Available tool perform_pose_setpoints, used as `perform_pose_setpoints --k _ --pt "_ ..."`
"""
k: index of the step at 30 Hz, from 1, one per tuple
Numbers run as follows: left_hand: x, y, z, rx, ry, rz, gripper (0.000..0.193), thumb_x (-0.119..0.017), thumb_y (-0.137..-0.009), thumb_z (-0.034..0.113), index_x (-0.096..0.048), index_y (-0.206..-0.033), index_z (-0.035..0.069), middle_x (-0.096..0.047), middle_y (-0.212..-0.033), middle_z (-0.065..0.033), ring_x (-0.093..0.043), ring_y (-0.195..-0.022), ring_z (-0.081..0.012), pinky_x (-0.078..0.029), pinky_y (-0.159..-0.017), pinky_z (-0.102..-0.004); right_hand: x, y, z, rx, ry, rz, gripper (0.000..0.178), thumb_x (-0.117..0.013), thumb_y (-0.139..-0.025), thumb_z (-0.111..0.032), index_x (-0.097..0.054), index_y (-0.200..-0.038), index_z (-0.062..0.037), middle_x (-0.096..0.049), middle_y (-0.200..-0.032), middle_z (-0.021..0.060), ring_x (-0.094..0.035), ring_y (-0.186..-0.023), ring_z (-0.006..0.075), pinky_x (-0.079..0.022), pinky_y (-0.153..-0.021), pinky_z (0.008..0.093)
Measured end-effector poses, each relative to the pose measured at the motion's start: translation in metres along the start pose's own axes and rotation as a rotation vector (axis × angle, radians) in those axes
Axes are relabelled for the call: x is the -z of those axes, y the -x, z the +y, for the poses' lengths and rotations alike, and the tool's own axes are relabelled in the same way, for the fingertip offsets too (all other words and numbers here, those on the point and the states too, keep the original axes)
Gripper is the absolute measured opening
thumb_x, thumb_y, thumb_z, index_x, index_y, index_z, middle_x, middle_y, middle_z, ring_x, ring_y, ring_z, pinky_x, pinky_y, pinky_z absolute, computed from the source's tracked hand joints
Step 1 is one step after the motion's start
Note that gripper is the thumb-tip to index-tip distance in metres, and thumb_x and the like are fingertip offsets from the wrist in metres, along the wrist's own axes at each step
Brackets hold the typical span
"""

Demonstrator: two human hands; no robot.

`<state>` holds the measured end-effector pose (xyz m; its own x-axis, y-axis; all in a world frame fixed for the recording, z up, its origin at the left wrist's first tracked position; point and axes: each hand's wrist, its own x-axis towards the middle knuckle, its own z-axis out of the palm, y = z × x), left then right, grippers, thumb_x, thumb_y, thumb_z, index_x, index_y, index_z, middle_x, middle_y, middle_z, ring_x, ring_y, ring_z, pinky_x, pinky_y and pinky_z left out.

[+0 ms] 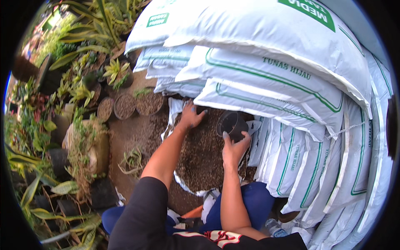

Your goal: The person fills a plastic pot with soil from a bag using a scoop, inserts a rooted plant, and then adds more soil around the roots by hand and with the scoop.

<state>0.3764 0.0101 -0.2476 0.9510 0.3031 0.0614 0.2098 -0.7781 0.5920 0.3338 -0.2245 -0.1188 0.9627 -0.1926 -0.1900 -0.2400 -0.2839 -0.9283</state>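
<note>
My right hand (236, 149) grips a black plastic plant pot (230, 124) by its near side, with the thumb at the rim. The pot is tilted, its dark inside showing. Below it lies a heap of brown, crumbly potting mix (200, 156) in an opened white sack (182, 181), whose folded edge shows around the mix. My left hand (191, 116) is over the far left part of the mix, fingers spread and thumb pointing toward the pot. Nothing shows in that hand, and a gap separates it from the pot.
Stacked white sacks with green print (266, 79) rise beyond and to the right. Pots filled with brown mix (149, 103) stand at the far left, near potted plants (114, 71). A pulled-up plant (133, 161) lies on the ground. A plastic bottle (276, 229) sits near my right leg.
</note>
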Motion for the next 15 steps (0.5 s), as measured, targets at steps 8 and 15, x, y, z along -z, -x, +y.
perform_pose_setpoints --k 8,15 --pt "-0.031 -0.029 0.008 -0.086 -0.003 -0.477 0.063 -0.058 -0.094 0.05 -0.056 -0.145 0.014 -0.051 -0.154 -0.0174 -0.042 -0.144 -0.039 -0.031 -0.121 -0.048 0.002 -0.007 0.001 0.063 0.1 0.031 0.064 -0.086 -0.08 -0.01 -0.044 -0.128 0.0002 -0.039 -0.133 0.0224 -0.042 -0.127 0.0394 -0.043 -0.104 0.0492" --pt "-0.036 -0.03 0.021 -0.17 0.009 -0.506 0.059 -0.059 -0.096 0.051 -0.062 -0.137 0.009 -0.063 -0.138 -0.0209 -0.057 -0.128 -0.0411 -0.045 -0.108 -0.0473 0.005 -0.014 0.005 0.175 0.2 0.049 0.061 -0.088 -0.075 -0.009 -0.049 -0.12 -0.0012 -0.047 -0.126 0.0229 -0.042 -0.125 0.0409 -0.035 -0.108 0.0506"
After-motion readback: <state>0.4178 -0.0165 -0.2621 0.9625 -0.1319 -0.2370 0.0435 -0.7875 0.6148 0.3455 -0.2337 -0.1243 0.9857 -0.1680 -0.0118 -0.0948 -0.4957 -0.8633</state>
